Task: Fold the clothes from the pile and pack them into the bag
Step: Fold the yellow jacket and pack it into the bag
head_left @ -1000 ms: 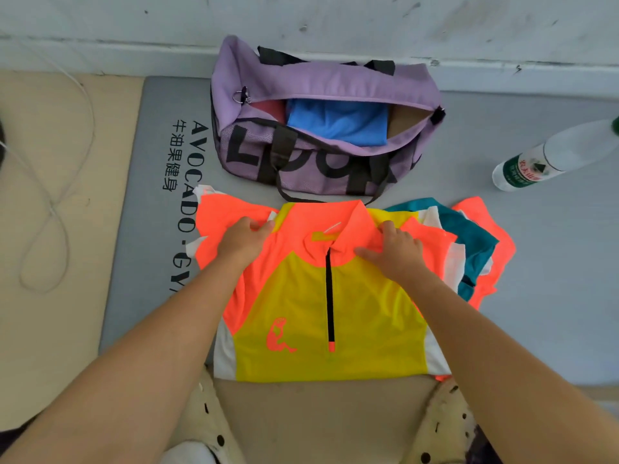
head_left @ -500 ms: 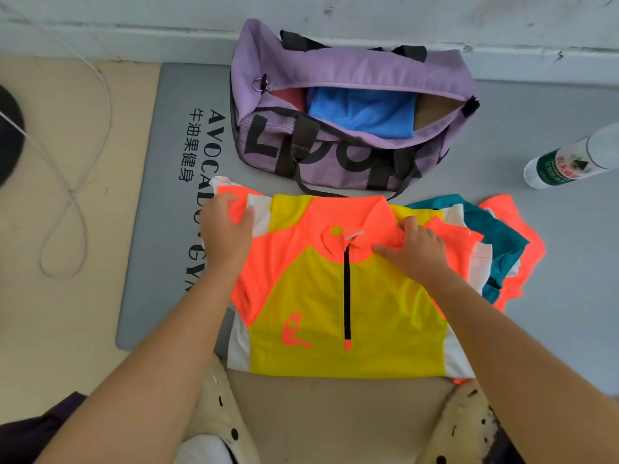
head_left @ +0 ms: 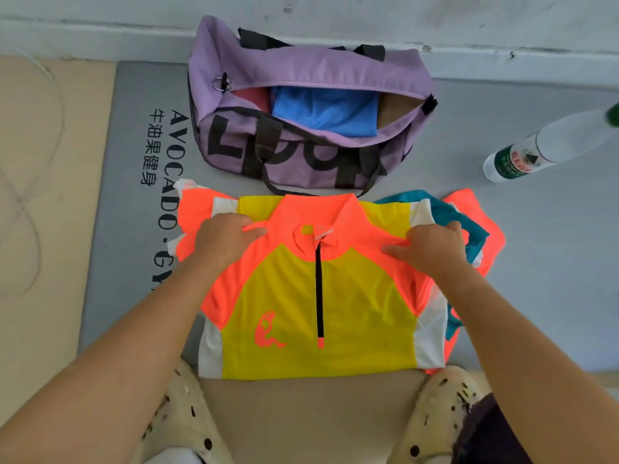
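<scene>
A: Where is the jersey?
B: The orange and yellow zip-neck jersey (head_left: 318, 296) lies flat, front up, on the grey gym mat (head_left: 134, 162), collar toward the purple duffel bag (head_left: 301, 105), hem near the person's cream clogs (head_left: 187, 413).

A: And the hands?
B: Both are on its shoulders. The left hand (head_left: 224, 239) rests on the left shoulder and its fingers pinch a fold of orange fabric near the collar. The right hand (head_left: 432, 249) presses on the right shoulder, fingers bent into the cloth; whether it pinches anything I cannot tell.

A: The rest of the pile?
B: A teal garment (head_left: 469, 229) and another orange one (head_left: 482, 222) stick out from under the jersey's right side.

A: The bag?
B: Unzipped, just beyond the collar, with a folded blue garment (head_left: 325, 112) inside. A plastic bottle (head_left: 536, 149) lies on the mat, well to the right.
</scene>
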